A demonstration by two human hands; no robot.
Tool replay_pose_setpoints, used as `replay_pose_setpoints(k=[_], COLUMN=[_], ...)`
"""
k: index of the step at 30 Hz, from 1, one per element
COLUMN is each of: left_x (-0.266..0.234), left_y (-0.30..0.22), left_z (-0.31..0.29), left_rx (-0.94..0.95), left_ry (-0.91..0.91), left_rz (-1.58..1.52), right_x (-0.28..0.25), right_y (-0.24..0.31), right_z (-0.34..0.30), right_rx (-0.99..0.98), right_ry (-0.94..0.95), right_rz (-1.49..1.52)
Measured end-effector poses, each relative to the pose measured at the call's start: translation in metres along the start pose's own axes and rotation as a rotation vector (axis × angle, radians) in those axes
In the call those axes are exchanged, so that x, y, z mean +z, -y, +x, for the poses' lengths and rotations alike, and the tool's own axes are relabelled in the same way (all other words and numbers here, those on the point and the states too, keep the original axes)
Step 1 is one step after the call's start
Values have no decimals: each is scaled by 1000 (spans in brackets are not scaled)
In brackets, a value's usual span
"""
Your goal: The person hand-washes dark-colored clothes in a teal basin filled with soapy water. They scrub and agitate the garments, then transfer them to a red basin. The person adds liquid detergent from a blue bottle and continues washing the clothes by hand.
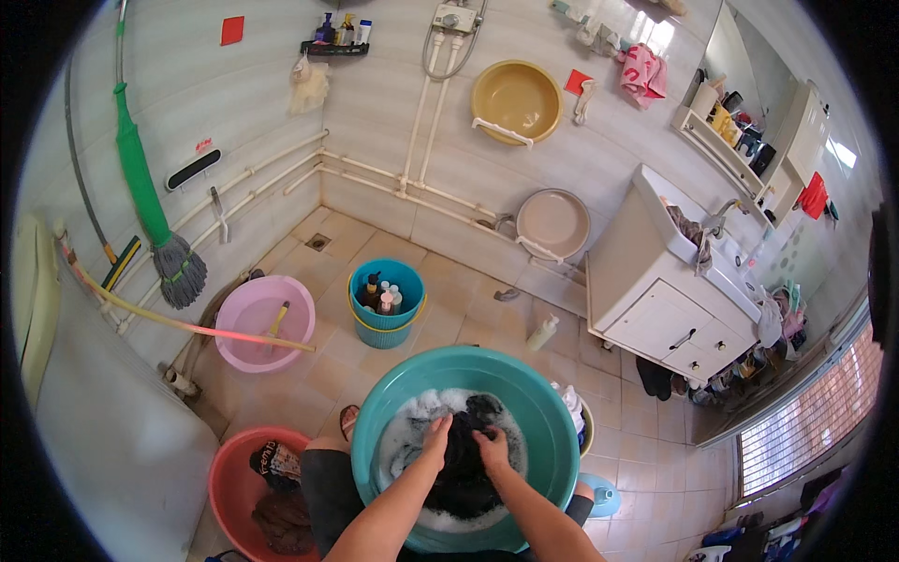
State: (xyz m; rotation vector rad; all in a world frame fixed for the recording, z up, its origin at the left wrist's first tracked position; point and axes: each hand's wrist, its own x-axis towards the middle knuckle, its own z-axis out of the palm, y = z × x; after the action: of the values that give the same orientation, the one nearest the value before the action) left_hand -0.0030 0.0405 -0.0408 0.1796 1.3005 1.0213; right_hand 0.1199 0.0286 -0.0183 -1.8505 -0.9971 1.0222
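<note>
A large green basin (559, 412) stands before me, holding sudsy water and a dark wet garment (461, 468). White foam (398, 423) rings the cloth. Toward the left of the garment, my left hand (436, 440) is closed, its fingers gripping the fabric. On the other side my right hand (491, 450) curls its fingers into the same black cloth. Between the two hands the fabric is bunched up above the water. Both forearms reach in from the lower edge.
A red basin (225, 482) with dark clothes sits at my left. Beyond are a pink basin (234, 351), a blue bucket (382, 332) of bottles and a pump bottle (542, 332). A hose (201, 329) crosses the pink basin. A white sink cabinet (646, 304) stands right.
</note>
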Motion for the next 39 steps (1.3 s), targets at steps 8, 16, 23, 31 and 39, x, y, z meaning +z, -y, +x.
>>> replay_pose_setpoints(k=[8, 16, 23, 31, 39], left_x=[-17, 7, 18, 18, -13], left_y=[6, -4, -2, -45, -2], left_z=[6, -11, -25, -63, -7], left_rx=[-12, 9, 7, -54, -250], left_ry=[271, 59, -62, -102, 308], left_rz=[-358, -374, 128, 220, -195], right_x=[25, 16, 4, -19, 8], right_y=[95, 99, 56, -42, 50], right_z=[-110, -66, -30, 6, -45], right_rx=[-664, -528, -272, -423, -246], right_ry=[204, 68, -2, 162, 244], right_rz=[-299, -388, -279, -698, 35])
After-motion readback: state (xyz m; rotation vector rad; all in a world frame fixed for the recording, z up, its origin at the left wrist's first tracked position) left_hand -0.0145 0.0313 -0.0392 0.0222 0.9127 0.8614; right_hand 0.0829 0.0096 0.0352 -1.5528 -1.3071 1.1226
